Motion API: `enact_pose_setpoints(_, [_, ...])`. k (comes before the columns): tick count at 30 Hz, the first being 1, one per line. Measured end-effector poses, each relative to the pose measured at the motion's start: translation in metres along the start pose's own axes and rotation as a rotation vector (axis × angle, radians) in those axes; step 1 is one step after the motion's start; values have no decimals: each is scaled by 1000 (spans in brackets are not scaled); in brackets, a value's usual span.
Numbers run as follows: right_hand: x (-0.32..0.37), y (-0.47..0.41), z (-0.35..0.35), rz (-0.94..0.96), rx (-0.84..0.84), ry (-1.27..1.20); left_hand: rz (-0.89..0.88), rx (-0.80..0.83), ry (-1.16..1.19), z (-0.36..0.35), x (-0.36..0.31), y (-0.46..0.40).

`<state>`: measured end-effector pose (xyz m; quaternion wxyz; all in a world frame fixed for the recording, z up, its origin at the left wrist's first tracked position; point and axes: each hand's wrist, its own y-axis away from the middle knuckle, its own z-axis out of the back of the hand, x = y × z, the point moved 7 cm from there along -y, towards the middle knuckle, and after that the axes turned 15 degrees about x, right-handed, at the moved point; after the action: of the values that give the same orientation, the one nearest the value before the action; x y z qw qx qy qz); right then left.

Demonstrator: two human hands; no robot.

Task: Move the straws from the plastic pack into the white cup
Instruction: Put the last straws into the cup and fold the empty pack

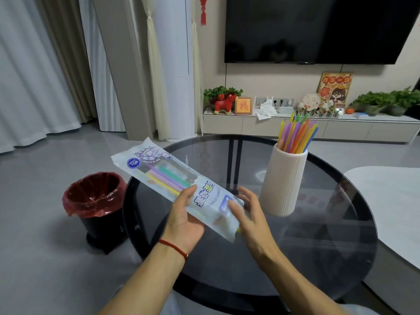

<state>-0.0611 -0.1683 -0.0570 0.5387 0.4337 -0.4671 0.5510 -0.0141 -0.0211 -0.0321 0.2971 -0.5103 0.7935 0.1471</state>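
Note:
A long plastic pack (163, 176) with printed labels lies slanted above the round glass table, with a few pastel straws (167, 179) visible inside. My left hand (185, 218) grips the pack from below near its middle. My right hand (248, 211) is at the pack's near end, fingers spread and blurred, touching the plastic; a yellow-green straw tip (238, 230) peeks out there. A ribbed white cup (283, 183) stands upright on the table to the right, with several coloured straws (296, 135) standing in it.
The dark round glass table (318, 246) fills the foreground. A black bin with a red liner (95, 196) stands on the floor at the left. A white tabletop (391, 208) juts in from the right. A TV and a low cabinet are at the back.

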Motion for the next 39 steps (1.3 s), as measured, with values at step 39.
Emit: enact_pose_setpoints(39, [16, 71, 152, 29, -568, -69, 142, -348, -156, 74, -15, 2])
